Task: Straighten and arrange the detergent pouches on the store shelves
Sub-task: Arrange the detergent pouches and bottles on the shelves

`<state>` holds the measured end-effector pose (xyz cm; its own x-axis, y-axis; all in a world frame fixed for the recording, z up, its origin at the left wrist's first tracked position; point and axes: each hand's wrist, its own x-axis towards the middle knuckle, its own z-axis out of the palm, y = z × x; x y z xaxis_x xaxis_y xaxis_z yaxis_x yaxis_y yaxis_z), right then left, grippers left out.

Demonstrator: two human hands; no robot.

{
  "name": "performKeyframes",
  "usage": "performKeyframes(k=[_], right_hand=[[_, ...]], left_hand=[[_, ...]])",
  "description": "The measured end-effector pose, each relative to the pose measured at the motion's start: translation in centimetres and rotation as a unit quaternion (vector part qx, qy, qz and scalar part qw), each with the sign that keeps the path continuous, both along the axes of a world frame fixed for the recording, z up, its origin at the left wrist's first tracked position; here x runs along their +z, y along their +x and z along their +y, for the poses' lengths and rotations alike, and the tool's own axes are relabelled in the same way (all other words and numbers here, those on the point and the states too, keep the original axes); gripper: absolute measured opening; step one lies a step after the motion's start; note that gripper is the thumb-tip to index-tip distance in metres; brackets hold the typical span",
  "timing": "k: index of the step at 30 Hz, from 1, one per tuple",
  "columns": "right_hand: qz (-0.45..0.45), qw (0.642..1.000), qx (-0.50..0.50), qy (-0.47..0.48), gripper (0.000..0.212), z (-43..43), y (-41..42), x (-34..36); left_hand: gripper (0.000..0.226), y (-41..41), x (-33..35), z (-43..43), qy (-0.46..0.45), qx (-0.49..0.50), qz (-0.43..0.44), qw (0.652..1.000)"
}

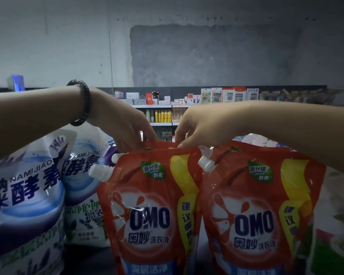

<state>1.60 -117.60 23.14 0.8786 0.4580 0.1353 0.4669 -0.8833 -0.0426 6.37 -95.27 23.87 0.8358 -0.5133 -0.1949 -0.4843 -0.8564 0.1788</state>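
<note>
Our left hand (125,126) and right hand (195,128) met at the top edge of a red pouch (157,144) standing behind the front row, each hand closed on that edge with fingertips pinched narrow; how much of the pouch lay behind we could not tell. Directly below the grip stood a front red pouch (149,211), upright, its white spout (99,170) angled away from the grip toward the left. Below and to the right of the grip a second red pouch (260,217) stood just beside the first, touching it. To the left of the grip, under the left forearm, two white-and-purple pouches (28,197) leaned together. A dark bracelet (83,104) circled the left wrist. Beyond the grip, distant shelves (161,106) carried small goods.
</note>
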Motion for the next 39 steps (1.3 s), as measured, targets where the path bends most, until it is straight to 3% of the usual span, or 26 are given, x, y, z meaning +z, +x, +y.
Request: performKeyframes(k=[8,14,23,31,36,39], right_hand=[[-0.007,0.998,-0.002,0.069,0.018,0.3,-0.3,0.1],[-0.055,0.992,-0.014,0.114,0.018,0.4,-1.6,0.4],[-0.133,0.972,-0.005,0.195,0.015,0.0,-4.3,-1.0],[-0.170,0.945,0.037,0.278,0.009,-2.4,-7.8,-1.1],[-0.156,0.934,0.087,0.309,0.007,-4.3,-10.1,-3.5],[-0.168,0.930,0.102,0.311,0.006,-5.3,-11.0,-5.0]], left_hand=[[0.026,-0.1,0.9,0.2,0.038,-0.045,0.033,0.998],[0.022,-0.6,1.2,0.3,0.050,-0.076,-0.101,0.991],[0.028,-4.0,-0.4,0.0,-0.040,-0.058,-0.277,0.958],[0.022,-9.0,0.0,-1.2,-0.166,-0.033,-0.315,0.934],[0.018,-12.6,-2.1,-3.1,-0.204,-0.026,-0.292,0.934],[0.014,-13.9,-4.5,-4.0,-0.237,-0.020,-0.319,0.917]])
